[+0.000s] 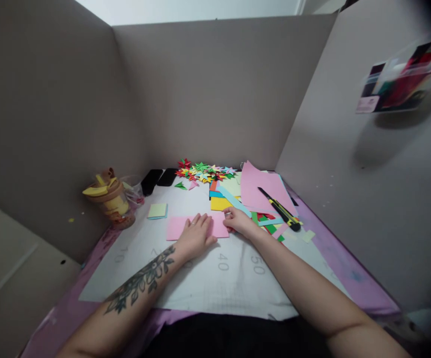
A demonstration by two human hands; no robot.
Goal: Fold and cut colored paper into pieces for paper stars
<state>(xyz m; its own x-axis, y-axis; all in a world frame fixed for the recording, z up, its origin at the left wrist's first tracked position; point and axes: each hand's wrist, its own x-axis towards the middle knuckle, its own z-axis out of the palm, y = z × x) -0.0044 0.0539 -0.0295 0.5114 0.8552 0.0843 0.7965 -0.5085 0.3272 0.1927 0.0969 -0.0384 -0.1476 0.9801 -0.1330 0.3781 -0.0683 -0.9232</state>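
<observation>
A pink strip of paper [196, 226] lies flat on the white cutting mat [208, 278], about the middle of the bench, and everything else sits around it. The left hand [196, 234] is spread flat on the strip, fingers fanned, pinning it down. The right hand [239, 222] rests at the strip's right end, fingertips curled as if pinching that edge; whether it has the paper between finger and thumb I cannot tell.

Beyond the strip, toward the far wall, lies a heap of folded paper stars [205, 172] in many colours. To the right of the strip is a loose stack of coloured sheets [263, 191], with a yellow and black utility knife [280, 209] lying across it. To the strip's left sits a small pad of sticky notes [157, 211], and further left a lidded cup [111, 199].

It looks like the folding or creasing stage on this strip. The next move would need the left hand's hold kept firm while the right end is lifted and lined up squarely
</observation>
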